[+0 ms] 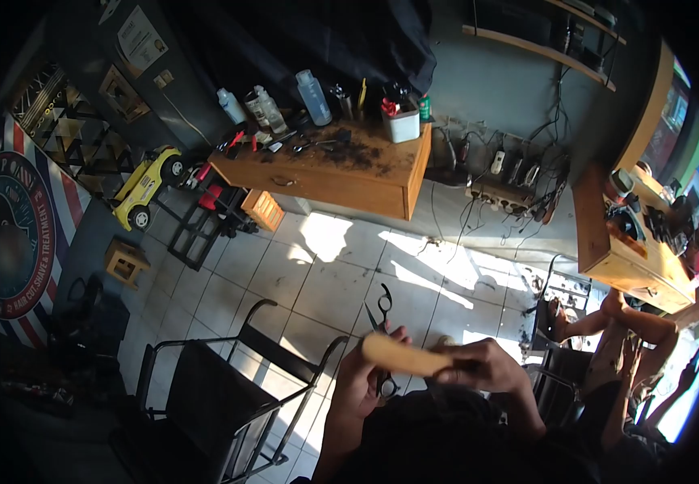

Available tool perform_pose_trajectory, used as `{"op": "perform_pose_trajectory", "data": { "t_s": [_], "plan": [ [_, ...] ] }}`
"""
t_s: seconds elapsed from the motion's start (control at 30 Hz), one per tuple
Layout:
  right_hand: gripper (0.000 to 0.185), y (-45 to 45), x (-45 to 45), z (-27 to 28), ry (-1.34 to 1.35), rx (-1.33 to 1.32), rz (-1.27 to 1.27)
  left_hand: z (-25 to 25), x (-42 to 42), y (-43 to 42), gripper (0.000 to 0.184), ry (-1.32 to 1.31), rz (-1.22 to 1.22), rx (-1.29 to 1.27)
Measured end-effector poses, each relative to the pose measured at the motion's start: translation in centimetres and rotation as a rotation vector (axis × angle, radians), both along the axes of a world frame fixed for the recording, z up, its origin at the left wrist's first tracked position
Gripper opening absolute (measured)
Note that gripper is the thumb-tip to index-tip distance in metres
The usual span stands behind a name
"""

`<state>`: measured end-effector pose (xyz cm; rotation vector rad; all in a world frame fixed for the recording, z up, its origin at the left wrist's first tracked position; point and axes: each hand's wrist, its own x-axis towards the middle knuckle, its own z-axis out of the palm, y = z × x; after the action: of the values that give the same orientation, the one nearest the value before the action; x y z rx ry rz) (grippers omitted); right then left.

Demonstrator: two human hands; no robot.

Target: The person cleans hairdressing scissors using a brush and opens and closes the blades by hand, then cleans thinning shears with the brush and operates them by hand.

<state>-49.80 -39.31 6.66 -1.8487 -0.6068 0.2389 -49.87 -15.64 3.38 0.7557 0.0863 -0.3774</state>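
Head view, blurred, rounded tan bar [402, 355] gripped in right hand [487, 366], dark scissors [382, 318] held in left hand [356, 381]

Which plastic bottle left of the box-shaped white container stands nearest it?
The tall, blue-tinted clear plastic bottle: it is rightmost of the group, while the other bottles stand farther left, away from the box-shaped white container.

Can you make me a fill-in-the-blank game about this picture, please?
1. The left hand holds a pair of ____.
2. The toy car has a ____ body.
3. The tub on the wooden counter is ____ in color.

Missing words: scissors; yellow; white.
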Motion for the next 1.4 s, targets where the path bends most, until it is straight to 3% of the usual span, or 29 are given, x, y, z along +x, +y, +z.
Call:
{"op": "perform_pose_trajectory", "data": {
  "t_s": [0.07,0.13,0.2,0.33,0.4,0.43,0.5,0.57,0.67,0.7,0.77,0.83,0.9,0.97,1.0,1.03,1.2,1.27,1.37,1.4],
  "plan": [
    [0.043,-0.3,0.8,-0.5,-0.079,-0.088,-0.239,1.1,0.0,-0.7,0.045,0.057,-0.007,0.06],
    [0.045,-0.6,0.7,-0.4,0.004,-0.121,-0.477,0.7,0.3,-0.7,0.044,0.059,-0.02,0.054],
    [0.046,-0.6,0.7,-0.5,0.067,-0.091,-0.661,-0.5,0.5,-0.1,0.044,-0.074,-0.089,0.017],
    [0.048,-1.6,-0.4,-0.3,0.207,0.185,-0.51,0.2,0.7,-1.1,0.046,0.019,-0.017,0.192],
    [0.045,-2.2,-0.7,-0.8,0.152,0.16,-0.314,0.3,1.1,-1.4,0.05,0.036,-0.009,0.52],
    [0.045,-2.4,-0.4,-1.0,0.076,0.13,-0.184,-0.3,1.4,-1.7,0.05,0.037,-0.008,0.522],
    [0.042,-2.9,0.0,-0.9,0.099,-0.008,-0.065,-2.0,1.4,-2.1,0.05,-0.21,0.055,0.502],
    [0.039,-3.3,1.6,-1.7,0.0,0.003,-0.116,-0.7,2.2,-3.0,0.05,-0.326,0.046,0.652],
    [0.037,-4.4,4.0,-1.0,0.011,-0.218,-0.482,0.9,2.7,-4.2,0.055,-0.379,-0.038,0.822],
    [0.039,-4.8,4.8,-1.9,-0.073,-0.219,-0.641,1.2,2.9,-4.7,0.055,-0.371,-0.034,0.829],
    [0.042,-6.0,5.9,-1.3,0.042,-0.185,-0.765,2.1,3.8,-5.8,0.054,-0.332,-0.047,0.763],
    [0.044,-7.2,6.6,-1.3,0.05,-0.151,-0.742,2.0,4.5,-7.2,0.053,-0.229,0.008,0.732],
    [0.044,-8.5,7.0,-1.3,0.065,0.014,-0.459,1.4,5.3,-8.5,0.052,-0.123,0.061,0.691],
    [0.046,-9.9,8.1,-0.8,-0.05,-0.018,-0.109,-0.3,6.7,-9.7,0.047,-0.189,0.153,0.666],
    [0.045,-10.6,8.5,-1.3,-0.056,-0.081,-0.018,-1.4,7.1,-9.4,0.041,-0.335,0.143,0.832],
    [0.044,-11.3,9.0,-1.7,-0.061,-0.143,0.075,-2.2,7.4,-9.7,0.041,-0.332,0.147,0.832],
    [0.044,-14.2,13.5,-0.7,-0.281,-0.365,-0.406,-0.2,10.2,-13.5,0.034,-0.039,0.163,0.612],
    [0.046,-14.2,15.1,0.3,-0.19,-0.248,-0.535,-0.1,10.9,-14.1,0.034,0.039,0.174,0.569],
    [0.047,-14.1,17.1,0.9,-0.106,-0.198,-0.518,0.0,11.9,-14.0,0.04,0.063,0.183,0.512],
    [0.045,-14.0,17.6,0.4,-0.14,-0.158,-0.376,0.0,12.2,-13.8,0.047,0.056,0.173,0.466]
  ]
}}
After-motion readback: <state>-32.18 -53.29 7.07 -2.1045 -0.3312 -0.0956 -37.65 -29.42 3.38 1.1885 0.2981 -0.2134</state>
